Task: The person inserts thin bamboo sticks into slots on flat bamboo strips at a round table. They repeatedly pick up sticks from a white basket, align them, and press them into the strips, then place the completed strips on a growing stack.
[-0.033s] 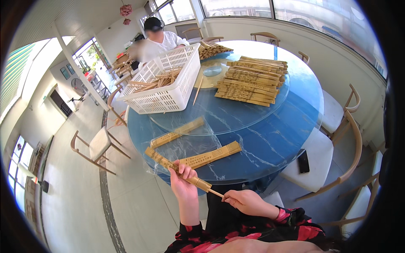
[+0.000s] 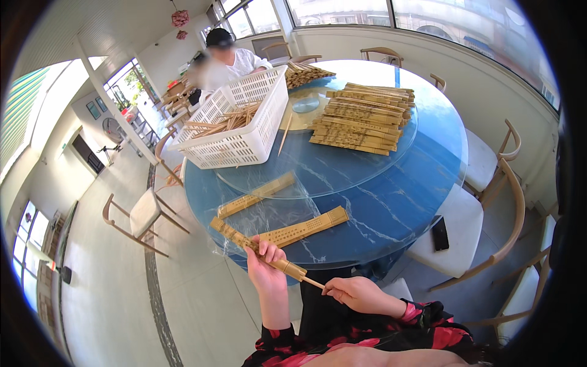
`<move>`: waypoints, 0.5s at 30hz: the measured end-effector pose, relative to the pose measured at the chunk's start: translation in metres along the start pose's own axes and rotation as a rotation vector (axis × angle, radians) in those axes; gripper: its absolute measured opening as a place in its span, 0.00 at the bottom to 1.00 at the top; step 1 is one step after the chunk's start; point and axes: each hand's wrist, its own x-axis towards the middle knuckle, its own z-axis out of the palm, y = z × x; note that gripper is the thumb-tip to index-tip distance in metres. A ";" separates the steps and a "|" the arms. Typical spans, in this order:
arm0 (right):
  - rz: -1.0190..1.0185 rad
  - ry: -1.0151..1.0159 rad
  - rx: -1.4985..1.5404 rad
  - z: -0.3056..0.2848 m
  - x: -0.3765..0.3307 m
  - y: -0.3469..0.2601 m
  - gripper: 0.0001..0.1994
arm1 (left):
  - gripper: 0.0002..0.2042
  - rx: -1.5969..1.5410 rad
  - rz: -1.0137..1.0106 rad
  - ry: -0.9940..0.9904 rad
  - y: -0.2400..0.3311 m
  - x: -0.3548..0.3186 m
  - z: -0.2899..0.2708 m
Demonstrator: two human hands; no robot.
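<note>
My left hand is closed round a long, narrow tan strip with a bamboo-like pattern, tilted over the table's near edge. From its lower right end runs a thin pale wooden stick; whether the stick sits inside the strip I cannot tell. My right hand pinches the stick's other end between thumb and fingers. Just beyond my left hand, another tan strip with dark markings lies on the table, and a further strip rests near clear plastic film.
A white slatted plastic basket holding wooden sticks stands at the left of the round blue table. A large pile of tan strips lies farther right. Across the table sits another person. On a right-hand chair is a black phone.
</note>
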 end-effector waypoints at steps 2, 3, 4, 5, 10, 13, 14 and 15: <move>0.008 -0.052 0.032 -0.002 -0.001 0.003 0.09 | 0.15 0.002 -0.032 0.027 -0.004 -0.003 0.005; -0.019 -0.016 0.050 0.000 0.001 0.007 0.09 | 0.14 0.012 -0.047 0.033 -0.009 -0.005 0.009; -0.047 0.020 0.067 0.004 0.001 0.010 0.09 | 0.14 0.023 -0.065 0.026 -0.013 -0.007 0.010; -0.074 0.056 0.084 0.007 0.001 0.013 0.09 | 0.14 0.035 -0.083 0.022 -0.016 -0.009 0.011; -0.077 0.139 0.054 0.013 0.004 0.016 0.10 | 0.14 0.081 -0.133 0.010 -0.025 -0.022 0.020; -0.055 0.192 0.052 0.012 0.007 0.009 0.11 | 0.14 0.097 -0.182 -0.028 -0.034 -0.027 0.022; -0.046 0.203 0.051 0.011 0.008 0.007 0.11 | 0.14 0.089 -0.207 -0.046 -0.036 -0.030 0.023; -0.052 0.201 0.050 0.011 0.008 0.007 0.12 | 0.14 0.096 -0.211 -0.049 -0.037 -0.031 0.025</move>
